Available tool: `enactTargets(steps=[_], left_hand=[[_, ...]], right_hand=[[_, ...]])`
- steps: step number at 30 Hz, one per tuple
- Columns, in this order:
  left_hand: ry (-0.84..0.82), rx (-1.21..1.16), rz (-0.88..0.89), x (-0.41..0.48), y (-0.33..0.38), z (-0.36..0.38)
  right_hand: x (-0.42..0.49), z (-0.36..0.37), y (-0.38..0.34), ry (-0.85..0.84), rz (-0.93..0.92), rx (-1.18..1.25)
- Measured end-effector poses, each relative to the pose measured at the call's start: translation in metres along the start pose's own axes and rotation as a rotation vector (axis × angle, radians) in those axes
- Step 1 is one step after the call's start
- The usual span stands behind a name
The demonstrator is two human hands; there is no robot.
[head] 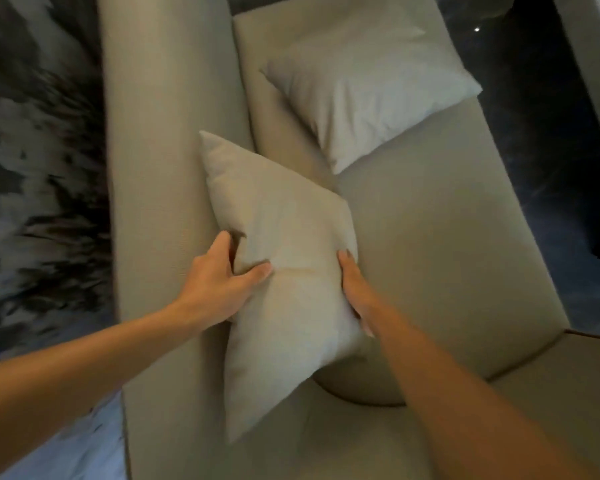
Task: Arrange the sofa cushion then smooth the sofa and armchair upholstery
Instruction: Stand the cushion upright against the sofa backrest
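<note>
A beige cushion (284, 271) stands on edge against the backrest (167, 140) of a beige sofa. My left hand (219, 278) grips its left side, thumb pressed into the front face. My right hand (355, 292) holds the cushion's right edge with fingers flat along it. A second, paler grey cushion (368, 88) lies flat on the sofa seat (440, 244) further away, near the far end, touching neither hand.
A dark patterned wall or floor surface (39, 168) runs left of the backrest. Dark glossy flooring (561, 133) lies to the right of the seat. Another seat section (551, 393) joins at the lower right.
</note>
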State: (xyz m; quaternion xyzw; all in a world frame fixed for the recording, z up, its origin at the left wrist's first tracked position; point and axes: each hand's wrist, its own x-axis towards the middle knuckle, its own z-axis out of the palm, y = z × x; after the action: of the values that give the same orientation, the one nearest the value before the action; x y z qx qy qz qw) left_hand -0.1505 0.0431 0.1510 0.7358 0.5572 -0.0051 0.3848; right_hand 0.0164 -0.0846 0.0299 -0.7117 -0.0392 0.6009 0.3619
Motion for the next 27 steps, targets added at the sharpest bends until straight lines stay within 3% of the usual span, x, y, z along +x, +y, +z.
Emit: enactTargets(steps=[3, 9, 15, 20, 24, 27], left_hand=[[-0.008, 0.022, 0.005, -0.001, 0.002, -0.003], [0.044, 0.433, 0.125, 0.021, 0.074, -0.028], [-0.067, 0.450, 0.105, 0.083, 0.154, -0.039], [-0.131, 0.104, -0.092, 0.205, 0.149, 0.000], [-0.288, -0.324, -0.391, 0.283, 0.129, 0.051], [-0.351, -0.447, -0.451, 0.318, 0.124, 0.085]], right_hand=[[-0.002, 0.004, -0.002, 0.022, 0.010, -0.009], [-0.041, -0.040, -0.034, -0.016, 0.038, -0.002], [-0.044, -0.095, -0.132, 0.078, -0.109, 0.004], [0.041, -0.098, -0.172, 0.216, -0.138, 0.107], [0.122, -0.082, -0.182, 0.264, -0.056, 0.367], [0.168, -0.078, -0.188, 0.337, -0.063, 0.531]])
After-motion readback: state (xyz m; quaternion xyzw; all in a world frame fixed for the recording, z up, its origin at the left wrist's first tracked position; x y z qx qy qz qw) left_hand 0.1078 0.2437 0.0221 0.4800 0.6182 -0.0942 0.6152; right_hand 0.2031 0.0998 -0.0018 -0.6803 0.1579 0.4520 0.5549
